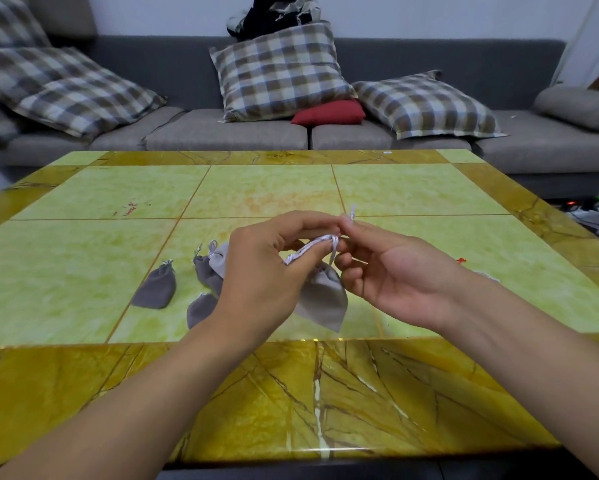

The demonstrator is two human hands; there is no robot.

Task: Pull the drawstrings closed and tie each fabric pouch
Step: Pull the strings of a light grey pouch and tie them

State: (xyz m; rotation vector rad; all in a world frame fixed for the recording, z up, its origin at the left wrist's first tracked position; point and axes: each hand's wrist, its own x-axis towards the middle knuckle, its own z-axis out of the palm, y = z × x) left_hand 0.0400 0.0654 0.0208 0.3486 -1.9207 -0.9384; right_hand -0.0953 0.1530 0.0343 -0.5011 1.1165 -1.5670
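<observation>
Pouches [206, 271] lie left of hands [388, 271] gripping a hanging pouch's [324, 299] drawstring [308, 249].

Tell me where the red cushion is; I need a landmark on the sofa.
In the head view the red cushion lies on the sofa seat beyond the table's far edge, tucked between two plaid pillows, the upright centre one and the flatter right one.

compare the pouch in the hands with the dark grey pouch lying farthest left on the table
The held pouch is pale grey; the farthest-left pouch is darker.
The held pouch hangs in the air by its white drawstring, pinched by the left hand and right hand; the farthest-left pouch lies flat on the table, untouched.
Both are small fabric drawstring pouches with gathered necks.
</observation>
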